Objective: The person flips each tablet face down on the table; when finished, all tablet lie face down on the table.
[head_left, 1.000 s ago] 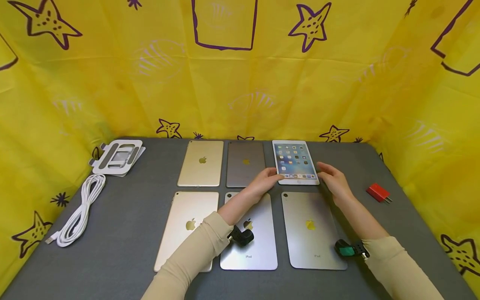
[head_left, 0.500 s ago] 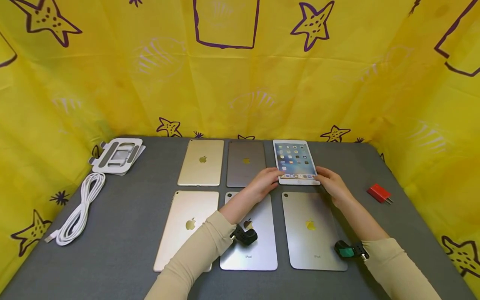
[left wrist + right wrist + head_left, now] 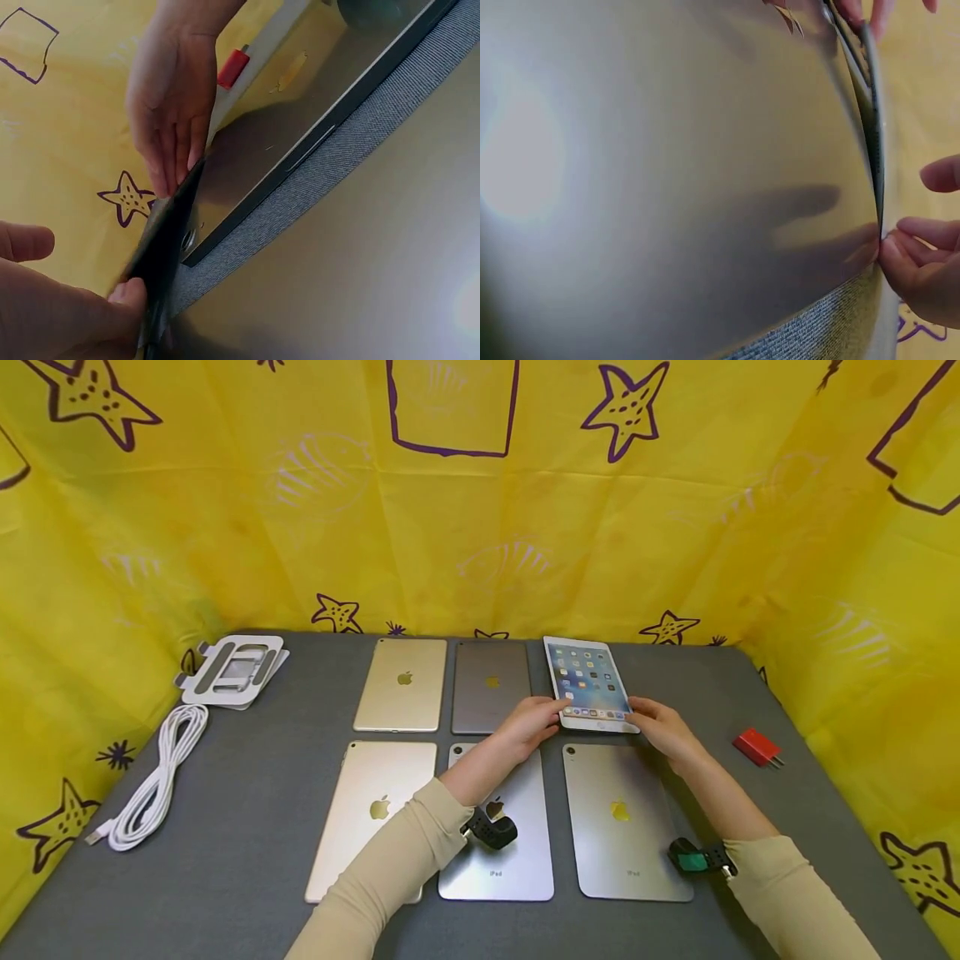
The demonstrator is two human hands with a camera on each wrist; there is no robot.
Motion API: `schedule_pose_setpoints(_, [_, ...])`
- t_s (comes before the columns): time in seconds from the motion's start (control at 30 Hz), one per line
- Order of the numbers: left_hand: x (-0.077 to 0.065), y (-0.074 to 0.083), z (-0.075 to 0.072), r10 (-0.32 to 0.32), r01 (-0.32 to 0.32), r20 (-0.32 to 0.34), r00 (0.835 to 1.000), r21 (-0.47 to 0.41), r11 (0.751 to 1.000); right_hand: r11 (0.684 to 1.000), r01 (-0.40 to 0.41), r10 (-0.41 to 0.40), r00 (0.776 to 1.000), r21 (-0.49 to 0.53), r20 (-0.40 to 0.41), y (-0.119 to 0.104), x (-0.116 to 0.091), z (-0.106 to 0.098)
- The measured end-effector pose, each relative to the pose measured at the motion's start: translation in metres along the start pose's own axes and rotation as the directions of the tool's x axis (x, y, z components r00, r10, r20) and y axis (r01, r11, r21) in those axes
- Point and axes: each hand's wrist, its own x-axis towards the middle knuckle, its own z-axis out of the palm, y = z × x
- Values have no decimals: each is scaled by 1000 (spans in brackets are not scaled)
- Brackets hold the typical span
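Note:
A white-framed tablet with its screen lit lies face up at the back right of the head view, its far end slightly askew. My left hand pinches its near left corner, thumb over the screen's edge. On the near right corner my right hand grips likewise. Both hands' lower fingers are partly hidden. The left wrist view shows the tablet's dark edge between the left hand and the right hand. Close to the hands lie a grey tablet and a silver tablet, backs up.
Two gold tablets, one at the back and one in front, lie back up on the left. Between the arms is another silver tablet. A red plug sits right; a coiled white cable and white card packaging lie left.
The right hand, at first beside the tablet, has closed on its right corner, and the left thumb has moved over the screen. The tablet has since turned and tilted slightly.

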Motion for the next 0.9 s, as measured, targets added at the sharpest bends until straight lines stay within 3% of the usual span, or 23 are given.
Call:
schedule_pose_setpoints(0.07, [-1,-2,1,83,-82,-10,996,76,994,1000,5,-5,1000,-16,6,-1,0,2])
schedule_pose_setpoints(0.13, [-4,-3,2,203,-193,-26,979,214,958,1000,13,-12,1000,-17,20,-3,0,5])
schedule_pose_setpoints(0.2, [-7,-4,1,343,-303,-38,939,385,872,1000,16,-16,999,-7,37,-7,-1,10])
schedule_pose_setpoints(0.3, [-12,-3,0,497,-385,-44,867,575,722,999,17,-19,998,35,67,-13,-1,16])
schedule_pose_setpoints(0.37, [-15,-3,-1,550,-415,-38,834,612,673,998,12,-18,996,65,87,-17,-1,19])
schedule_pose_setpoints(0.67, [-18,4,-2,559,-466,-32,828,516,719,975,2,-34,989,222,144,-28,3,36])
schedule_pose_setpoints(0.9, [-23,11,3,604,-519,-2,797,510,686,945,-27,-38,980,325,194,-35,5,46])
